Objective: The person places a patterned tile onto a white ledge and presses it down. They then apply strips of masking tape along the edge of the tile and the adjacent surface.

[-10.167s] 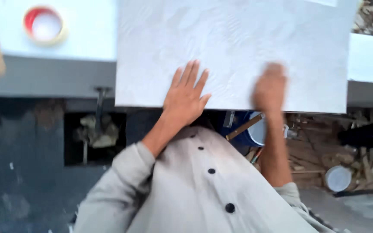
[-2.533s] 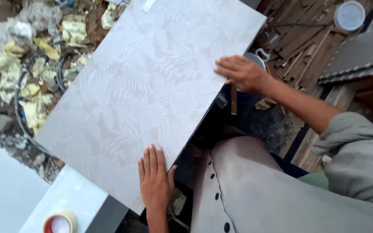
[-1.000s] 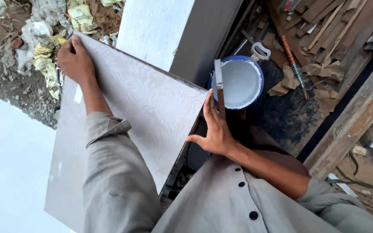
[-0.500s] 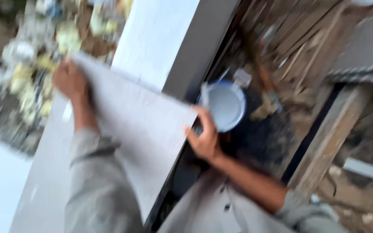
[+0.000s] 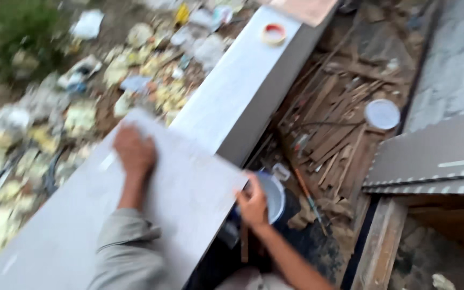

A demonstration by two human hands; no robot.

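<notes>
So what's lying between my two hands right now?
In the head view, only the grey tile's bare patterned face lies between left hand and right hand.

A single head-worn camera looks steeply down from the person's own standpoint, tilted so the white ledge (image 5: 243, 86) runs diagonally from lower left to upper right. The view sits close over the left hand (image 5: 133, 152) and right hand (image 5: 253, 201), both pressed to a large grey tile (image 5: 189, 198) that fills the lower left. Further off, littered ground (image 5: 55, 107) lies at upper left and scrap wood (image 5: 339, 129) at right. The frame is motion-blurred. No second view shares the scene.
</notes>
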